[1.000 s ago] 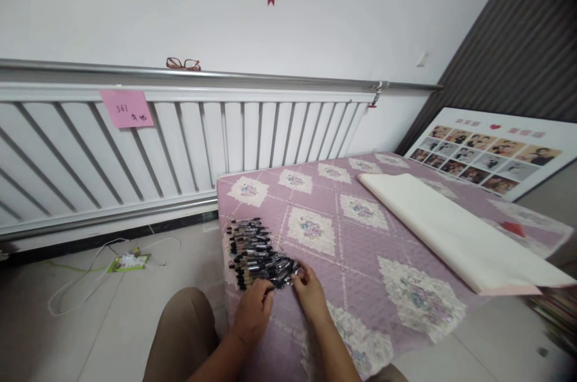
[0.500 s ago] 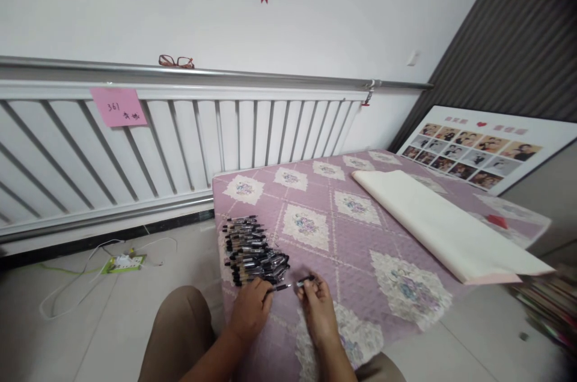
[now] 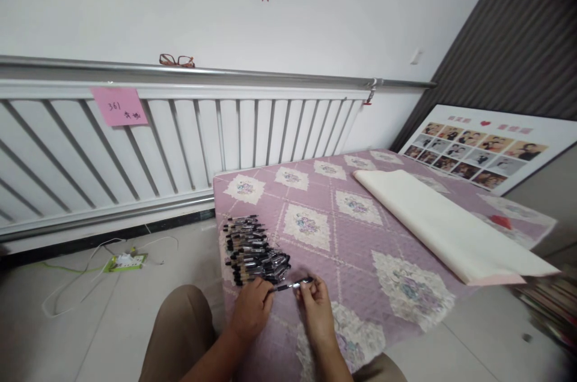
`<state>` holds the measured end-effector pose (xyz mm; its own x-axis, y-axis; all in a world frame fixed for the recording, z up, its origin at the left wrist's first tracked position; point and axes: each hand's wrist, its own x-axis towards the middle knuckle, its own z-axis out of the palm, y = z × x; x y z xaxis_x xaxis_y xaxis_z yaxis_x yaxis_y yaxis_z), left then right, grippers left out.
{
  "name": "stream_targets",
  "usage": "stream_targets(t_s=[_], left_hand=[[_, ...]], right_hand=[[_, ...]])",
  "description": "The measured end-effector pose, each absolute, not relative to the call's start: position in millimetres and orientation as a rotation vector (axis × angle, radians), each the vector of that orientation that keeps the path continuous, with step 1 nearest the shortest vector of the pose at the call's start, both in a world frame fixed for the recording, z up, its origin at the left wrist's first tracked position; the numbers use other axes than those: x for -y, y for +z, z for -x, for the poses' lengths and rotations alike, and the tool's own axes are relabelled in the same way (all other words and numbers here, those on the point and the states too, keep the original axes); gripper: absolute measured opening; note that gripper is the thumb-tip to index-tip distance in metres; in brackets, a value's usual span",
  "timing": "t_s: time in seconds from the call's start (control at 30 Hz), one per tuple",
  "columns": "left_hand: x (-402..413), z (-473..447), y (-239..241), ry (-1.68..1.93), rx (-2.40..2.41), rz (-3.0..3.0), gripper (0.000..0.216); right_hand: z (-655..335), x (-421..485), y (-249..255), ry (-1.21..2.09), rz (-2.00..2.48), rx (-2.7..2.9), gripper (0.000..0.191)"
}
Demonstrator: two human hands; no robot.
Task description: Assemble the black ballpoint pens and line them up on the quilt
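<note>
A heap of several black pens [image 3: 253, 248] lies at the near left corner of a bed covered with a purple quilted spread [image 3: 360, 232]. Just in front of the heap, my left hand [image 3: 250, 312] and my right hand [image 3: 318, 309] pinch one black pen [image 3: 288, 286] between them, the left at its left end, the right at its right end. The pen is held level just above the spread. My knee in brown trousers [image 3: 180, 334] is at the left of my arms.
A folded cream sheet [image 3: 446, 232] lies on the right of the bed. A white radiator [image 3: 180, 142] with a pink note [image 3: 119, 106] and glasses [image 3: 177, 60] lines the wall. A power strip with cables [image 3: 124, 260] is on the floor. A photo board [image 3: 478, 148] leans at right.
My hands left the heap and drew back with parts of a pen held apart. The two parts have since come together into one pen between my hands.
</note>
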<state>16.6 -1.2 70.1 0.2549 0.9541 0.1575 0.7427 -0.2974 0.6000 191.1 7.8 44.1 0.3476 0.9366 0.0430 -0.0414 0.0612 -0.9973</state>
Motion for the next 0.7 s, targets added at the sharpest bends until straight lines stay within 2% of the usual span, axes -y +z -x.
stream_targets(t_s=[0.33, 0.53, 0.7], left_hand=[[1, -16, 68, 0.724, -1.538, -2.113, 0.020], [2, -17, 71, 0.718, -1.494, -2.132, 0.021], [8, -17, 69, 0.774, -1.370, -2.217, 0.035]], right_hand=[[-184, 1, 64, 0.905, 1.392, 1.375, 0.029], [-186, 0, 64, 0.986, 1.332, 1.318, 0.029], [-190, -3, 60, 1.080, 1.287, 1.057, 0.035]])
